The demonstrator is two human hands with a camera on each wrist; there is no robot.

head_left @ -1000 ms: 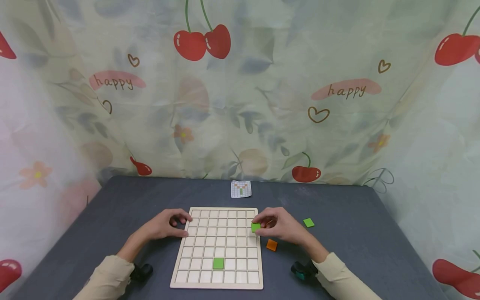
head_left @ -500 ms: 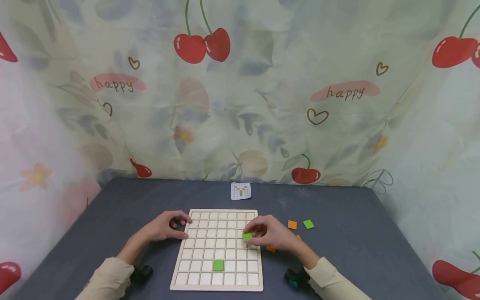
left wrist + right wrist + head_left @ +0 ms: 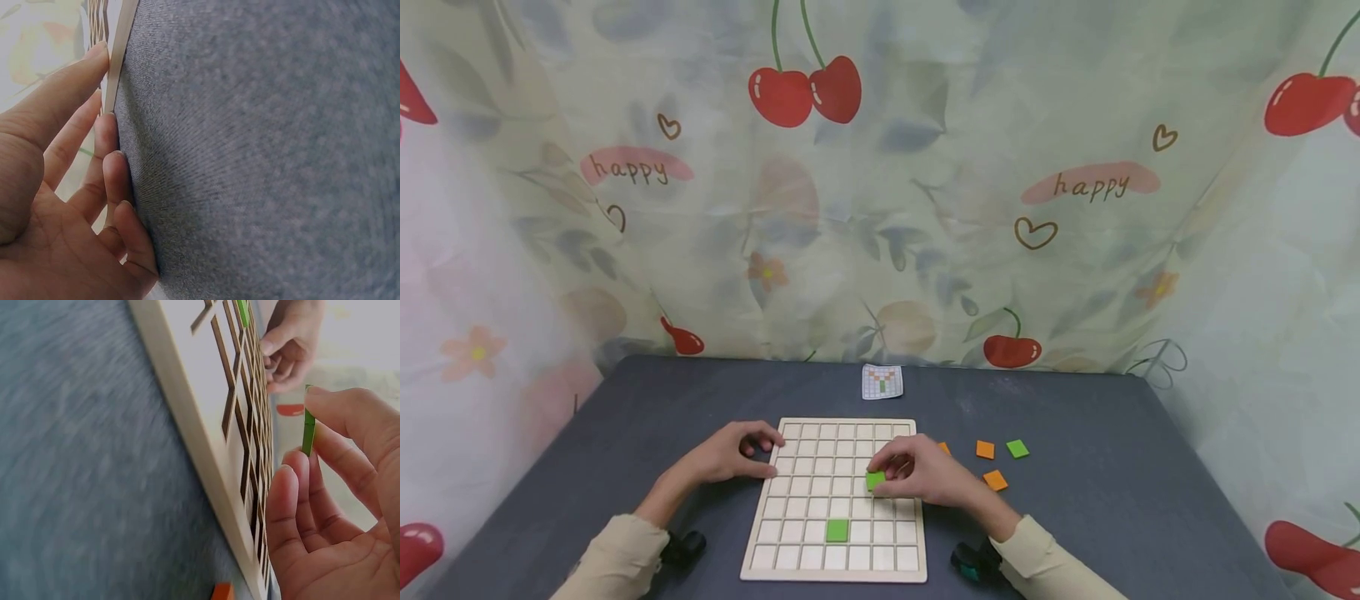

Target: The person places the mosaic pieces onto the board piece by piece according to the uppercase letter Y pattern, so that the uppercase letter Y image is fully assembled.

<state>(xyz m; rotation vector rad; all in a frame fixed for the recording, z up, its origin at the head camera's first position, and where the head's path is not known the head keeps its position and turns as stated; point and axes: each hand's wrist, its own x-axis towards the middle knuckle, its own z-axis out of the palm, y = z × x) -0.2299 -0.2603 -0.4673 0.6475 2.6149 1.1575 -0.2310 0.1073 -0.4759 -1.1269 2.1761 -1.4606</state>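
A pale wooden grid board (image 3: 833, 575) with square cells lies on the dark table. My left hand (image 3: 726, 454) rests at the board's left edge, thumb and fingertips touching the rim; the left wrist view shows its fingers (image 3: 115, 178) loosely bent along that edge. Between thumb and fingertips, my right hand (image 3: 921, 471) pinches a green square tile (image 3: 876, 481) over the right half of the board. Seen edge-on in the right wrist view, this tile (image 3: 309, 428) is held apart from the grid. Another green tile (image 3: 837, 531) sits in a cell of the second row from the front.
Right of the board lie a loose green tile (image 3: 1018, 449) and orange tiles (image 3: 985, 450), one partly hidden behind my right hand. A small card (image 3: 882, 382) printed with a coloured grid pattern lies behind the board. A patterned curtain (image 3: 880, 208) hangs behind the table.
My right hand has moved left and slightly toward the front with the green tile, from the board's right edge to over its cells, uncovering orange tiles. My left hand stays put.
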